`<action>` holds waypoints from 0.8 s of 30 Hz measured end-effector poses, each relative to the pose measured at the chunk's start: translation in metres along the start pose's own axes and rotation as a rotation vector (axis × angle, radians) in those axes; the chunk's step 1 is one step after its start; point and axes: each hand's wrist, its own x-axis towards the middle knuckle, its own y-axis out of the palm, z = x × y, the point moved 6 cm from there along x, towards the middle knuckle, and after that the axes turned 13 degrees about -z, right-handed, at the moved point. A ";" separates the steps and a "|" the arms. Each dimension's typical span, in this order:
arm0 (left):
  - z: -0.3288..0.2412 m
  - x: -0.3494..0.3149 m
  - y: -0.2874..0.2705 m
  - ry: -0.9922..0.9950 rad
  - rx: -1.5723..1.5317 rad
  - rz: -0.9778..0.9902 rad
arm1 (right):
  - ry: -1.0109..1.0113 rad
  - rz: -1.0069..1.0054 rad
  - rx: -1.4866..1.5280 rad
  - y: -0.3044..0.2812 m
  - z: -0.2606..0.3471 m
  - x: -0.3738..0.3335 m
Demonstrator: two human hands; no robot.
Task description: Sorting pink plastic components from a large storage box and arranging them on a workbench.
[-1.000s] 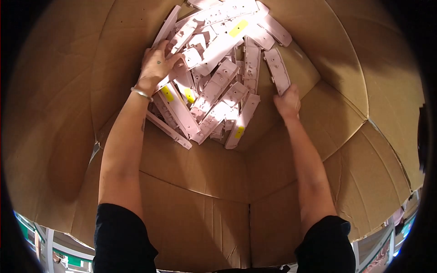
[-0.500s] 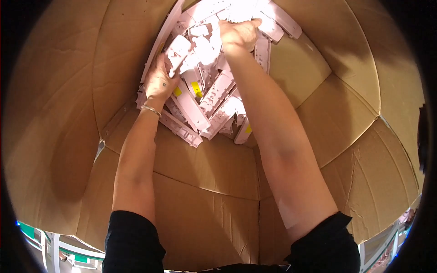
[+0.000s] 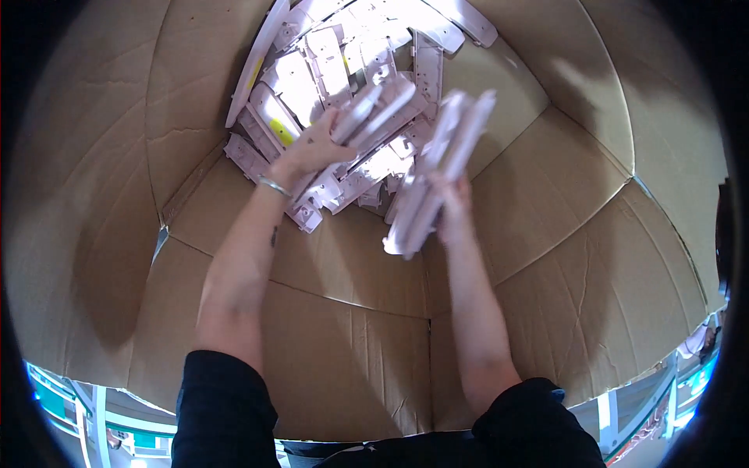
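Observation:
My left hand (image 3: 314, 147) is closed on a couple of short white plastic housing pieces (image 3: 381, 109), tilted up to the right above the pile. My right hand (image 3: 454, 204) grips long white plastic strips (image 3: 462, 136), held side by side on a slant and blurred by motion. Below and beyond both hands lies a heap of white moulded plastic parts (image 3: 324, 66), several long and narrow with holes and ribs. One part near my left hand carries a yellow sticker (image 3: 281, 132). My right fingers are partly hidden behind the strips.
A deep cardboard box (image 3: 343, 312) surrounds my arms, its creased walls rising on all sides. One long white part (image 3: 256, 66) leans against the far left wall. Outside the box's near edge, white and green frames show at the lower left (image 3: 97, 425) and lower right.
My right hand has drawn back from the far end of the heap, bringing long strips with it. My left hand has moved right and now holds pieces tilted over the heap.

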 end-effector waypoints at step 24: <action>-0.033 -0.075 0.065 -0.243 -1.056 -0.046 | -0.021 0.265 -0.397 0.051 0.065 -0.009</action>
